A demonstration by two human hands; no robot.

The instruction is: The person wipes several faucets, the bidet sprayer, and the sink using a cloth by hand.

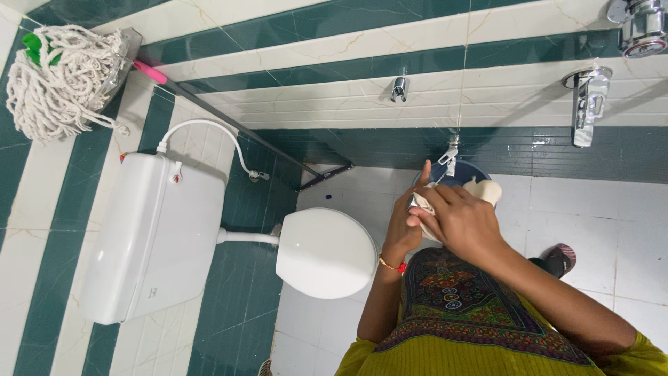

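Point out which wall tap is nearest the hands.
The small tap just above the blue bucket, right beside the hands wringing a white cloth. The other chrome taps sit farther off, by the picture's right edge.

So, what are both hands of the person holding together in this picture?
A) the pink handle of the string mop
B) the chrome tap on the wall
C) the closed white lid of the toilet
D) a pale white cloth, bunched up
D: both the left hand and the right hand are closed around a bunched pale white cloth, held above the round dark blue bucket.
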